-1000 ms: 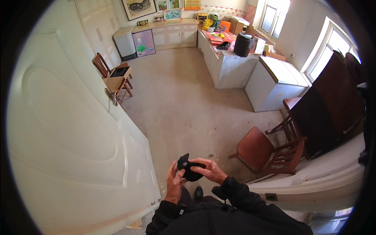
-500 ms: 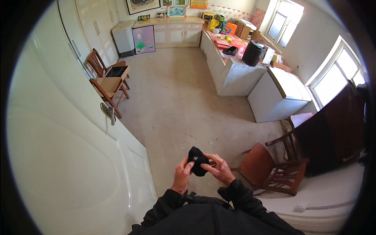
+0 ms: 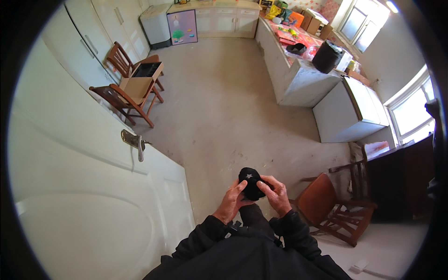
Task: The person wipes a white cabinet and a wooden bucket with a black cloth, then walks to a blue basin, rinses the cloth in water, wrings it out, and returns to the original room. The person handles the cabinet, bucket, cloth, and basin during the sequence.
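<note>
Between my two hands, in front of my body, is a black cloth cap (image 3: 254, 187) with a small silver star on its upper part. My left hand (image 3: 229, 201) grips its left side, thumb lying on the front and fingers under it. On the other side my right hand (image 3: 276, 195) holds the cap's edge, its thumb pressed on the front as well. Most of the fingertips are hidden behind the cap. Below it, one of my dark-trousered legs shows.
A white door (image 3: 154, 196) with a metal handle (image 3: 135, 142) stands close on my left. Close on the right is a brown wooden chair (image 3: 317, 198). More wooden chairs (image 3: 135, 91) stand by the cupboards. A white chest freezer (image 3: 350, 114) adjoins a cluttered raised platform (image 3: 308, 84).
My view has tipped down and shifted a little, so the room appears higher. Both hands still hold the cap, which has turned slightly. A leg now shows under it.
</note>
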Demonstrator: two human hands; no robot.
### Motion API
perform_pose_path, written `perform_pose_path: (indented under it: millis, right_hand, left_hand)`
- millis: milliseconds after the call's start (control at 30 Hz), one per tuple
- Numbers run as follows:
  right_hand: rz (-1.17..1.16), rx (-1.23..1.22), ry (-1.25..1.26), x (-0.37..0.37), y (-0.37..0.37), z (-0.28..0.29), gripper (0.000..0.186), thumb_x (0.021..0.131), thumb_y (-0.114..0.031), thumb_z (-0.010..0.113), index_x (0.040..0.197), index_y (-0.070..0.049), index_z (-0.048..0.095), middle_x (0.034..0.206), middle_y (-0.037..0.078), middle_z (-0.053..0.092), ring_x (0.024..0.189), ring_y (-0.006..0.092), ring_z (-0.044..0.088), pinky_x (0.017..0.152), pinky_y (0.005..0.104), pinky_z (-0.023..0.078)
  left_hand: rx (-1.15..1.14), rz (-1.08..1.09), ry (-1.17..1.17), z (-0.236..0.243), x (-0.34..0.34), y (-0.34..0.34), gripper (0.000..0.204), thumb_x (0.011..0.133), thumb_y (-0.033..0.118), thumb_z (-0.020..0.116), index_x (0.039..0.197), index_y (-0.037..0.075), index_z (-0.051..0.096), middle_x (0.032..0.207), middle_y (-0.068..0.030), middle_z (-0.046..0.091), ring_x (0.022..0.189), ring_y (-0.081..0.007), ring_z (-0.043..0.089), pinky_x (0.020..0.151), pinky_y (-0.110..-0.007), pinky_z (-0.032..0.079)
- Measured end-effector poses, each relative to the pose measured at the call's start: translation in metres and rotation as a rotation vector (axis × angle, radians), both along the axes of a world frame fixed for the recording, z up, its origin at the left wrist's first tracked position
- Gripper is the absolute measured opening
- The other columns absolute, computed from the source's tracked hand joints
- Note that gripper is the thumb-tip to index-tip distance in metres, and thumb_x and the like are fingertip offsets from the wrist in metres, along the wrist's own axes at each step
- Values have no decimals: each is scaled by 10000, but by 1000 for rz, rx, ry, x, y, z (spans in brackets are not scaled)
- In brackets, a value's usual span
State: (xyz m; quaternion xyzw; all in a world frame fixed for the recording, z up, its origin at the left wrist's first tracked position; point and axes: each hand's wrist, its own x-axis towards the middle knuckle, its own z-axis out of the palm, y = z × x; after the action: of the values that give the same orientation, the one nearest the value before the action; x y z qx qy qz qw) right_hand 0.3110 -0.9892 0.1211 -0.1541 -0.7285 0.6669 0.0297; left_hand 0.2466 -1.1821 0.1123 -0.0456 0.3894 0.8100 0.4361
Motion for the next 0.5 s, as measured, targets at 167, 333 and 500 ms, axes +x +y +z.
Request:
perform_pose_path:
  millis: [167,333,500]
  right_hand:
    - [154,208,65,-31,25,-7,288,986,-123,790,1193,65,720,1008,49,681,904,111,665,786,273,552]
    - [180,-20,-69,-72,59,-17,322,944,-133,841,1199,35,740,1063,96,736,952,157,721,845,309,579]
    - [225,-77,-179,-108,110,-31,319,950,-130,837,1185,54,728,1044,98,765,960,145,705,864,306,576]
  left_hand:
    - [-74,102,1,-18,-31,28,371,1134,262,580,1452,74,608,1342,-66,674,1231,-183,652,991,-400,580]
    - [-184,161,59,-32,-67,58,328,1124,218,588,1406,60,645,1300,-60,698,1165,-165,676,970,-347,574]
    - [-241,113,-23,-39,-99,102,360,1106,216,550,1424,67,629,1292,-42,691,1168,-161,671,966,-352,577]
